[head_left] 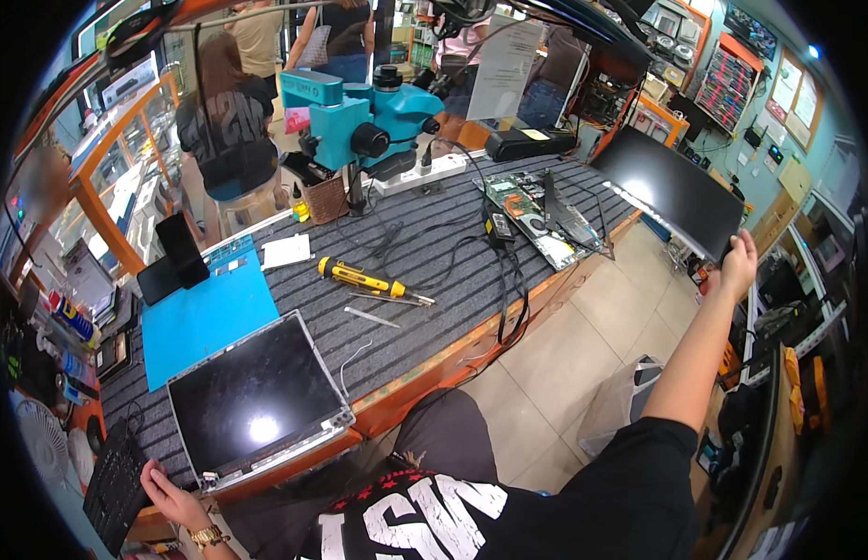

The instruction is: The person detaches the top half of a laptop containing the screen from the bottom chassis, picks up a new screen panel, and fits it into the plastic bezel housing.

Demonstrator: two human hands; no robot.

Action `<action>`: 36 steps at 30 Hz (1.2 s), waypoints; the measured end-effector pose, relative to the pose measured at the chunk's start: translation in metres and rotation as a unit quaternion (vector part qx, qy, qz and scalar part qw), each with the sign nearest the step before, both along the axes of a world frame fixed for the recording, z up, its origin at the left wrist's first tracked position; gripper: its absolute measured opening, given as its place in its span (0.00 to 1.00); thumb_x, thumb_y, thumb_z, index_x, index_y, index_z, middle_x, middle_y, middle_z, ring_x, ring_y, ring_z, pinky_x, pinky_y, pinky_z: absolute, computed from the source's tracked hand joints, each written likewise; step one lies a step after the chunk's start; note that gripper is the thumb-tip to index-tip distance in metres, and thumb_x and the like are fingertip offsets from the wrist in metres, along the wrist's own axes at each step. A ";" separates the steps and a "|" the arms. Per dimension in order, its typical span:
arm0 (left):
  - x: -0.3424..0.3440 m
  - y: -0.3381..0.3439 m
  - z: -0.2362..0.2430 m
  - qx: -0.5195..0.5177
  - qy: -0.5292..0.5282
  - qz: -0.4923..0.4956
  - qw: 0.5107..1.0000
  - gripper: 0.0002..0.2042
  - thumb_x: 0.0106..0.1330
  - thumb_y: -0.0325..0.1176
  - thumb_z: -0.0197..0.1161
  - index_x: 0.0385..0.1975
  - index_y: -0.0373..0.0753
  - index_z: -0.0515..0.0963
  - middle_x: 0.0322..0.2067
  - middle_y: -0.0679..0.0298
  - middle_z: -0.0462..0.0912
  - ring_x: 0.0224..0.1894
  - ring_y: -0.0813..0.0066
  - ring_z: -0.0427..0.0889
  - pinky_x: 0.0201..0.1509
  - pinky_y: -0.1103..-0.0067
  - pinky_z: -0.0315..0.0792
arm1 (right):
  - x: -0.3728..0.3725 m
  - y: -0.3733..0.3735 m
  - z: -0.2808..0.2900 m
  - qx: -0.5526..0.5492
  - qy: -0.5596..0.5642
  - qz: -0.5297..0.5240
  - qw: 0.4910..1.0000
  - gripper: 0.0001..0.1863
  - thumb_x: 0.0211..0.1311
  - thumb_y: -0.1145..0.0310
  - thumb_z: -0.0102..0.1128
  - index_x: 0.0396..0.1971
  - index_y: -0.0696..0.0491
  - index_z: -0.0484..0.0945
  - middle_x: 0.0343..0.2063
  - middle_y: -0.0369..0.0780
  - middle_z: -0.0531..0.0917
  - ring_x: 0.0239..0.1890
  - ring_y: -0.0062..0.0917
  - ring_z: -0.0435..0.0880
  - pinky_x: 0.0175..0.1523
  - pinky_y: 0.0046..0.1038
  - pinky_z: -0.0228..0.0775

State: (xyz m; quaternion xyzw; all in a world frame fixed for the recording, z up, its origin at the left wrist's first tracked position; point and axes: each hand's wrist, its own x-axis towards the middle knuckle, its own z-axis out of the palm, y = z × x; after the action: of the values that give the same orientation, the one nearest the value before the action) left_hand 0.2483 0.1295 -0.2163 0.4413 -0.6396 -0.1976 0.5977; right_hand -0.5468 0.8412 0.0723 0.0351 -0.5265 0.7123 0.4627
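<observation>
Right hand [738, 264]: raised far out to the person's right, fingers clamped on the lower corner of a dark flat screen panel [672, 187], which hangs tilted in the air beyond the bench edge, up and to the left of those fingers.
Left hand [170, 497]: low at the near left corner of the bench; fingers loosely curled and slightly apart, resting at the near corner of a laptop lid panel [257, 401], not gripping it as far as can be seen.
Laptop lid panel: lies flat on the striped bench mat [434, 280], just right of and beyond the left fingers.
Black keyboard [115, 485]: just left of the left fingers.
Blue work mat [205, 317]: beyond the lid panel.
Yellow screwdriver [359, 277]: mid-bench, well apart from both hands.
Opened laptop base [537, 217]: on the bench, below and left of the held screen panel.
Teal microscope [364, 117]: at the far side of the bench.
</observation>
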 end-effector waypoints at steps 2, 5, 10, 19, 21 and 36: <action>0.012 -0.001 0.001 0.006 0.007 -0.010 1.000 0.15 0.89 0.36 0.49 0.58 0.31 0.79 0.55 0.57 0.84 0.55 0.70 0.82 0.63 0.73 0.75 | 0.031 -0.011 -0.023 -0.011 -0.060 0.123 0.991 0.19 0.72 0.79 0.57 0.61 0.61 0.80 0.52 0.44 0.87 0.53 0.28 0.86 0.61 0.30 0.79; 0.008 0.013 0.034 0.017 0.026 -0.007 0.999 0.14 0.89 0.35 0.49 0.58 0.32 0.79 0.53 0.59 0.84 0.53 0.73 0.82 0.58 0.75 0.76 | 0.101 -0.063 -0.048 -0.034 -0.098 0.251 0.962 0.21 0.73 0.79 0.55 0.64 0.60 0.78 0.53 0.45 0.86 0.54 0.31 0.86 0.62 0.35 0.81; -0.047 0.068 0.130 0.064 0.108 -0.311 0.942 0.20 0.88 0.45 0.48 0.61 0.33 0.75 0.49 0.57 0.84 0.46 0.68 0.86 0.51 0.73 0.82 | 0.226 -0.170 -0.064 -0.035 -0.169 0.372 0.912 0.24 0.73 0.76 0.58 0.67 0.58 0.72 0.51 0.47 0.86 0.50 0.33 0.89 0.58 0.36 0.85; -0.170 0.158 0.160 0.413 0.230 -0.635 0.611 0.34 0.83 0.52 0.58 0.75 0.29 0.65 0.65 0.52 0.80 0.62 0.61 0.84 0.67 0.66 0.79 | 0.311 -0.293 -0.110 -0.064 -0.211 0.626 0.748 0.17 0.71 0.80 0.60 0.58 0.57 0.79 0.49 0.39 0.85 0.50 0.24 0.86 0.58 0.29 0.82; -0.168 0.155 0.160 0.412 0.207 -0.585 0.667 0.24 0.85 0.43 0.56 0.69 0.31 0.71 0.61 0.53 0.83 0.60 0.61 0.85 0.63 0.66 0.80 | 0.317 -0.303 -0.112 -0.025 -0.224 0.657 0.720 0.18 0.73 0.78 0.59 0.60 0.57 0.77 0.48 0.41 0.86 0.50 0.26 0.87 0.58 0.28 0.81; -0.159 0.157 0.142 0.359 0.284 -0.499 0.736 0.20 0.85 0.37 0.54 0.68 0.31 0.73 0.61 0.54 0.84 0.61 0.65 0.85 0.67 0.68 0.78 | -0.076 -0.135 -0.267 -0.125 -0.443 0.229 0.858 0.30 0.75 0.51 0.66 0.66 0.55 0.71 0.44 0.40 0.84 0.40 0.27 0.84 0.39 0.31 0.83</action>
State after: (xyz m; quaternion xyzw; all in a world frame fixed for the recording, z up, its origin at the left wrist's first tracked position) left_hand 0.0896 0.2866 -0.0745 0.1635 -0.4500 -0.7987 0.3645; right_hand -0.6226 0.7064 -0.1948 -0.2224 -0.5598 0.7982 0.0045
